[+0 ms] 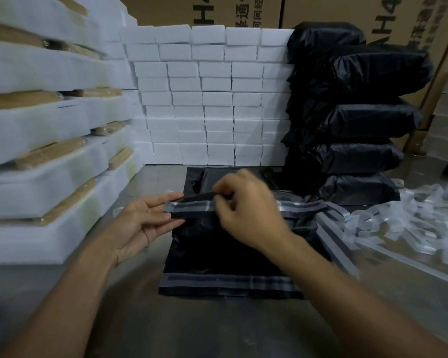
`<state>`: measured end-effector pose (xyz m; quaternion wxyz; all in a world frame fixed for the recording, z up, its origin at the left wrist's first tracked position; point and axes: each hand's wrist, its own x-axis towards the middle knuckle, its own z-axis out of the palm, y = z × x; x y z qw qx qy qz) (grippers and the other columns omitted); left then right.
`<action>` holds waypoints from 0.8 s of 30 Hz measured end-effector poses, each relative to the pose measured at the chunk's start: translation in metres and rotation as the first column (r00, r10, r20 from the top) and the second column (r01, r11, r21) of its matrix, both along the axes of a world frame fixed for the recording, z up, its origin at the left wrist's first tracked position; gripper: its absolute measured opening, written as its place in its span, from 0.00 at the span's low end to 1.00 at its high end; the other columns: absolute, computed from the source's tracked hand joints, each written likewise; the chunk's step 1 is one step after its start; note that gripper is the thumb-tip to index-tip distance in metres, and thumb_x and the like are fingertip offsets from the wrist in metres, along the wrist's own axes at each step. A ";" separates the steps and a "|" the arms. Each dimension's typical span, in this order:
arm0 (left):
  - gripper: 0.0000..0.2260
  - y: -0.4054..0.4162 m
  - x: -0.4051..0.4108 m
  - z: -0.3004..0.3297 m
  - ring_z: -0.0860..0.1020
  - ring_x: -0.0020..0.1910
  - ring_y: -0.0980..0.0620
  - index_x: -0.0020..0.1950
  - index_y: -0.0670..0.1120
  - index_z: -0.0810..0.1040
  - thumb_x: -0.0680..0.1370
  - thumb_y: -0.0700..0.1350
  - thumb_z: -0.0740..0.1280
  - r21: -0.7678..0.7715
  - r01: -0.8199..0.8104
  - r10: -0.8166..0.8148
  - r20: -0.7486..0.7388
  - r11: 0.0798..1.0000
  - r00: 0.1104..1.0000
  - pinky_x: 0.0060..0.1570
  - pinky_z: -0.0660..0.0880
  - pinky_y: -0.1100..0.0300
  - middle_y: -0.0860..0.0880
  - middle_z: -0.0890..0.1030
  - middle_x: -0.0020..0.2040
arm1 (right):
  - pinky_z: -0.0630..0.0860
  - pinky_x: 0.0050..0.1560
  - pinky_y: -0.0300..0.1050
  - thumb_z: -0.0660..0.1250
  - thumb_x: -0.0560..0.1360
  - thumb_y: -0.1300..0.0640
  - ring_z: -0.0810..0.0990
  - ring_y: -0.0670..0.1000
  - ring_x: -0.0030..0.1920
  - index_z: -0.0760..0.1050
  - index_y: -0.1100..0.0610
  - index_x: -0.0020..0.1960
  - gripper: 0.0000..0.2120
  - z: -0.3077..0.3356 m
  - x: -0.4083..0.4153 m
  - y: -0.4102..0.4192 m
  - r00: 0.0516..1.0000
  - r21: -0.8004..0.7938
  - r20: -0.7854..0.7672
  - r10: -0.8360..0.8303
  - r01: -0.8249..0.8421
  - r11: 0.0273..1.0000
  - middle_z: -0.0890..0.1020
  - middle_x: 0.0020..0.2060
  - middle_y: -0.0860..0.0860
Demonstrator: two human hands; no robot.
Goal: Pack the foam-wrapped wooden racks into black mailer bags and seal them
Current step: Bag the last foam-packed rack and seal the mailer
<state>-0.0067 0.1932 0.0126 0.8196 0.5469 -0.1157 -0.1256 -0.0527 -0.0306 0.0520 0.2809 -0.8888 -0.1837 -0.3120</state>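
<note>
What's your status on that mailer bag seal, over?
Left hand flat, fingers steadying the flap. Right hand pinching the seal strip. Mailer bag not sealed yet. Nothing in the way.

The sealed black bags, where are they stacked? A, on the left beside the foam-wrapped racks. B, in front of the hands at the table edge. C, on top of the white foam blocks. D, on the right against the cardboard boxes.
D: the sealed black bags are piled at the right, in front of the cardboard boxes and beside the white foam blocks.
</note>
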 end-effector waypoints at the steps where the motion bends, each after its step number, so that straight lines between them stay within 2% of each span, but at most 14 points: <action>1: 0.23 0.000 -0.001 0.000 0.82 0.57 0.43 0.63 0.36 0.76 0.69 0.28 0.63 0.010 0.000 0.000 0.007 1.000 1.000 0.47 0.81 0.59 0.38 0.82 0.59 | 0.77 0.47 0.48 0.70 0.76 0.54 0.79 0.51 0.42 0.81 0.53 0.52 0.06 -0.001 -0.001 0.013 0.998 -0.057 -0.049 0.039 -0.042 0.997 0.77 0.46 0.49; 2: 0.22 0.000 -0.002 0.001 0.82 0.57 0.44 0.62 0.37 0.77 0.69 0.28 0.63 0.021 0.001 -0.001 0.017 1.000 1.000 0.47 0.81 0.59 0.38 0.82 0.58 | 0.77 0.49 0.51 0.70 0.76 0.50 0.79 0.53 0.44 0.81 0.53 0.53 0.09 -0.003 0.000 0.025 0.995 -0.105 -0.076 0.061 -0.069 0.992 0.78 0.47 0.50; 4: 0.21 -0.001 -0.003 0.002 0.82 0.56 0.45 0.61 0.40 0.79 0.69 0.29 0.64 0.043 0.006 -0.008 0.046 0.999 0.999 0.47 0.81 0.60 0.39 0.83 0.57 | 0.75 0.49 0.50 0.70 0.76 0.46 0.79 0.55 0.46 0.81 0.53 0.54 0.12 -0.003 0.001 0.041 0.991 -0.157 -0.103 0.085 -0.101 0.982 0.78 0.47 0.51; 8: 0.21 -0.001 -0.005 0.003 0.83 0.53 0.46 0.61 0.41 0.79 0.69 0.29 0.64 0.040 0.013 -0.016 0.065 0.999 0.998 0.50 0.81 0.59 0.40 0.83 0.56 | 0.73 0.53 0.51 0.68 0.77 0.53 0.78 0.57 0.50 0.81 0.53 0.58 0.12 0.002 0.010 0.057 0.983 -0.266 -0.159 0.092 -0.133 0.955 0.78 0.51 0.53; 12: 0.21 -0.002 -0.006 0.005 0.84 0.51 0.47 0.60 0.40 0.78 0.69 0.28 0.63 0.001 0.013 -0.013 0.056 1.000 0.998 0.46 0.81 0.60 0.40 0.84 0.54 | 0.74 0.53 0.52 0.67 0.77 0.53 0.78 0.59 0.54 0.80 0.54 0.59 0.12 0.012 0.017 0.059 0.984 -0.321 -0.165 0.064 -0.115 0.940 0.78 0.54 0.54; 15: 0.21 -0.002 -0.006 0.005 0.84 0.52 0.46 0.61 0.38 0.78 0.70 0.26 0.61 0.007 0.019 -0.019 0.051 1.000 0.999 0.48 0.81 0.58 0.38 0.83 0.54 | 0.70 0.44 0.49 0.65 0.78 0.53 0.78 0.60 0.51 0.81 0.54 0.58 0.11 0.013 0.019 0.059 0.985 -0.392 -0.162 0.058 -0.118 0.912 0.77 0.53 0.53; 18: 0.20 -0.003 -0.006 0.004 0.83 0.53 0.45 0.62 0.35 0.77 0.75 0.23 0.56 0.037 0.016 -0.018 0.052 0.999 0.998 0.52 0.80 0.57 0.36 0.82 0.56 | 0.65 0.39 0.47 0.62 0.81 0.53 0.78 0.60 0.48 0.79 0.56 0.59 0.12 0.014 0.021 0.060 0.995 -0.549 -0.093 0.041 -0.086 0.831 0.76 0.52 0.53; 21: 0.19 -0.004 -0.005 0.004 0.82 0.50 0.45 0.65 0.34 0.74 0.77 0.24 0.54 0.040 0.003 -0.005 0.045 0.999 0.999 0.52 0.80 0.56 0.36 0.82 0.53 | 0.63 0.35 0.47 0.62 0.81 0.55 0.76 0.58 0.42 0.79 0.57 0.55 0.10 0.014 0.022 0.061 0.998 -0.635 -0.025 0.064 -0.065 0.770 0.71 0.46 0.52; 23: 0.20 -0.005 -0.005 0.006 0.75 0.50 0.42 0.66 0.34 0.73 0.77 0.26 0.54 0.029 -0.009 0.008 0.027 1.000 1.000 0.51 0.81 0.56 0.36 0.78 0.52 | 0.62 0.34 0.47 0.62 0.80 0.56 0.72 0.56 0.38 0.79 0.57 0.53 0.08 0.012 0.021 0.060 0.997 -0.678 0.008 0.082 -0.055 0.733 0.67 0.43 0.51; 24: 0.19 -0.006 -0.006 0.006 0.70 0.53 0.40 0.66 0.34 0.74 0.78 0.26 0.54 0.023 -0.012 0.012 0.018 1.000 1.000 0.50 0.81 0.56 0.35 0.75 0.54 | 0.62 0.33 0.48 0.62 0.80 0.56 0.71 0.55 0.38 0.78 0.57 0.52 0.07 0.010 0.022 0.060 0.996 -0.692 0.019 0.089 -0.052 0.720 0.66 0.43 0.51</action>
